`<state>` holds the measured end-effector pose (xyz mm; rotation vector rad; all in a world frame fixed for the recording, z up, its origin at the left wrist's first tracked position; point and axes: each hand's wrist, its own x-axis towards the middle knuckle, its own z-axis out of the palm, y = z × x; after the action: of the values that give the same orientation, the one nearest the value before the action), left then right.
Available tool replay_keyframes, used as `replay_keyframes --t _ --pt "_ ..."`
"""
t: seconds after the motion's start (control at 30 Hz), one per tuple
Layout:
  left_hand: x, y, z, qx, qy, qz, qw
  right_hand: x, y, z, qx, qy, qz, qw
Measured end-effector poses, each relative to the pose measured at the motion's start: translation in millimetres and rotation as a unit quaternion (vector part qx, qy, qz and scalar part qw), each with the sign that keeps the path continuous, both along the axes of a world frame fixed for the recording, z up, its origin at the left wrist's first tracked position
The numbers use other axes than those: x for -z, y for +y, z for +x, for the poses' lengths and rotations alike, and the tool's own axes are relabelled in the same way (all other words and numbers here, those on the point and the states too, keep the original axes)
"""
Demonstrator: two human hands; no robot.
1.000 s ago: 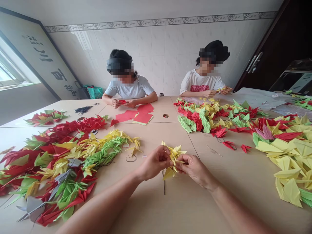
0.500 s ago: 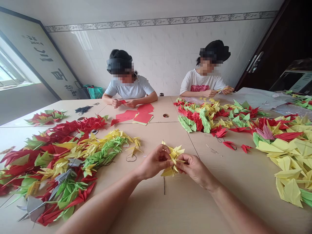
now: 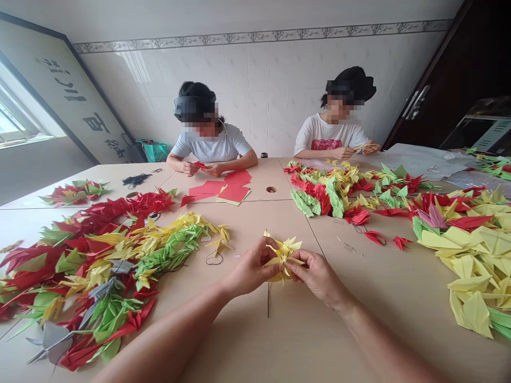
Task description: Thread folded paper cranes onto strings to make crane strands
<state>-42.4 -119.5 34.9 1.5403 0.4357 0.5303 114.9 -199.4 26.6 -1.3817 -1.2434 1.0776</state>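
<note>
Above the middle of the table, my left hand [image 3: 252,268] is closed on the left side of a bunch of yellow folded paper cranes [image 3: 290,247]. My right hand [image 3: 321,279] pinches a pointed part of the same bunch between thumb and forefinger. The hands almost meet at its centre, and the fingers hide some of the paper. A dark thread [image 3: 269,304] hangs straight down beneath the bunch. To the left lies a loose yellow crane [image 3: 219,246] beside a curl of dark cord [image 3: 214,259].
Long strings of red, green and yellow cranes [image 3: 99,234] cover the left side; more yellow cranes [image 3: 479,266] lie right. A thin wire-like tool [image 3: 349,246] rests nearby. Two people [image 3: 215,143] sit opposite, one behind red paper sheets [image 3: 233,191]. The table has a round hole [image 3: 271,190].
My right thumb and fingers have shifted slightly left and up, closer to the bunch's centre. My left hand keeps its hold almost in place.
</note>
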Motion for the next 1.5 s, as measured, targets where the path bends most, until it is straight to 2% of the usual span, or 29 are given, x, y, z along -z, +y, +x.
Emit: replay_keyframes --t 0.27,0.5,0.6,0.73,0.8,0.9,1.0,1.1,1.2,1.37,1.5 --pt "-3.9 -0.7 -1.6 0.047 0.007 -0.063 0.997 2.2 0.2 1.5 -0.019 0.023 -0.001 1.000" --pt "-3.9 -6.5 1.7 -0.001 0.003 -0.039 0.999 -5.6 -2.0 -5.2 0.014 -0.023 0.005 1.000" --pt "-5.4 -5.7 1.2 -0.007 0.008 -0.010 1.000 -1.6 0.1 -4.1 0.020 0.030 -0.005 0.999" --pt "-8.0 -2.2 -2.8 -0.014 0.048 0.106 0.993 1.0 2.1 -1.5 0.036 0.127 -0.032 0.991" --pt "-7.2 -2.0 -4.3 -0.008 0.069 0.135 0.988 0.4 1.8 -0.3 0.042 0.166 -0.044 0.984" --pt "-3.4 -3.4 -4.2 -0.007 0.075 0.138 0.988 -0.4 1.0 1.9 0.052 0.215 -0.065 0.973" --pt "0.7 -3.9 -2.1 -0.004 0.048 0.107 0.993 -1.2 0.6 3.6 0.048 0.238 -0.070 0.968" --pt "3.1 -1.9 -0.2 -0.002 0.035 0.037 0.999 -3.9 0.0 3.2 0.029 0.214 -0.037 0.976" --pt "4.6 0.5 0.7 -0.028 0.031 -0.011 0.999 -8.4 -1.4 0.2 0.001 0.171 -0.007 0.985" --pt "4.0 0.0 1.1 -0.065 0.030 0.002 0.997 -9.8 -2.3 -4.8 -0.038 0.121 0.014 0.992" --pt "1.7 -2.1 2.8 -0.044 0.046 0.005 0.998 -2.6 -0.5 -3.0 0.006 0.077 0.028 0.997"
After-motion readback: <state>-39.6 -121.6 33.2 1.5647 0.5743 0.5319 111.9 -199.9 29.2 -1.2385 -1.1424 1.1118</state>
